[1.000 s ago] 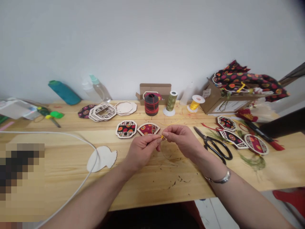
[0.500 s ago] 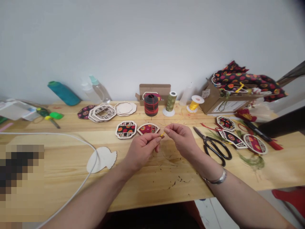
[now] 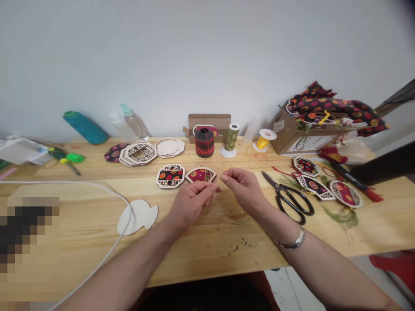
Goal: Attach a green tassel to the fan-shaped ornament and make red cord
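One wooden table (image 3: 97, 255) bears everything, with one fan-shaped piece (image 3: 197, 175) near its middle. Of two cardboard boxes, the larger box (image 3: 290, 140) stands well right of the fan-shaped piece and farther back, patterned cloth (image 3: 340, 106) heaped on it. Two hands work just in front of the fan-shaped piece: the left hand (image 3: 193, 199) overlaps its lower edge, though contact cannot be told, and the right hand (image 3: 243, 188) is just to its right. One pair of scissors (image 3: 290, 196) lies farther right of it. The smaller box (image 3: 210, 120) is behind it, as are three upright spools: one black-and-red (image 3: 205, 144), one olive (image 3: 231, 137), one yellow (image 3: 264, 140). One pale blank (image 3: 144, 218) lies front-left of it, one octagonal framed piece (image 3: 170, 176) just left, and three framed pieces (image 3: 345, 194) well to the right. Smallest is one yellow thread (image 3: 219, 182), just beside its lower right corner; thumb and forefinger of each hand pinch it, one hand per side, fingertips a little apart.
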{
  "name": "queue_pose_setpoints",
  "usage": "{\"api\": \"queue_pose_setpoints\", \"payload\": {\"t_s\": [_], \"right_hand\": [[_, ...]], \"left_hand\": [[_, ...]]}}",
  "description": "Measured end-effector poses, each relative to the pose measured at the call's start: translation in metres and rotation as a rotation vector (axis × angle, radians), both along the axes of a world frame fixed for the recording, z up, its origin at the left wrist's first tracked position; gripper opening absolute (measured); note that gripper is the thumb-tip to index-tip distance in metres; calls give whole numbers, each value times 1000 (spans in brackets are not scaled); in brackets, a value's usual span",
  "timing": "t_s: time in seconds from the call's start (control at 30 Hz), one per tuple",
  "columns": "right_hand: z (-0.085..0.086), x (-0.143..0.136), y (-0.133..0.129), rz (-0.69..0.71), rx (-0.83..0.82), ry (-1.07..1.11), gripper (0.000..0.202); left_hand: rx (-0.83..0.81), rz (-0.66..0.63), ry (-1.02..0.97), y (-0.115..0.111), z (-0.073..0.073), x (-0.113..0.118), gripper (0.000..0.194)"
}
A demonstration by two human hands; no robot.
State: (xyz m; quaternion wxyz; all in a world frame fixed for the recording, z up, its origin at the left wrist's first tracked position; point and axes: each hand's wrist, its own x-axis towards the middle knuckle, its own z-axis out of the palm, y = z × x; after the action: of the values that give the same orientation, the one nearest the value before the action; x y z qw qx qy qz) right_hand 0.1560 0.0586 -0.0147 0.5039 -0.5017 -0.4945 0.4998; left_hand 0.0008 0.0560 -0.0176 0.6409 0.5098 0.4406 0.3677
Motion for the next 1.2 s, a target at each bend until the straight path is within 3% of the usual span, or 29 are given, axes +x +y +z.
{"api": "queue_pose_setpoints", "payload": {"t_s": [0.23, 0.4, 0.7, 0.97, 1.2], "right_hand": [[0, 4, 4, 31, -73, 109, 36], [1, 2, 2, 135, -104, 137, 23], [1, -1, -1, 50, -20, 9, 20], [-2, -4, -3, 75, 4, 5, 21], [-1, -2, -1, 37, 15, -74, 19]], "left_hand": [[39, 49, 5, 1, -5, -2, 27], [52, 10, 18, 0, -1, 0, 28], [-83, -30, -105, -2, 1, 0, 30], [27, -70, 73, 0, 1, 1, 30], [9, -52, 5, -1, 0, 1, 26]]}}
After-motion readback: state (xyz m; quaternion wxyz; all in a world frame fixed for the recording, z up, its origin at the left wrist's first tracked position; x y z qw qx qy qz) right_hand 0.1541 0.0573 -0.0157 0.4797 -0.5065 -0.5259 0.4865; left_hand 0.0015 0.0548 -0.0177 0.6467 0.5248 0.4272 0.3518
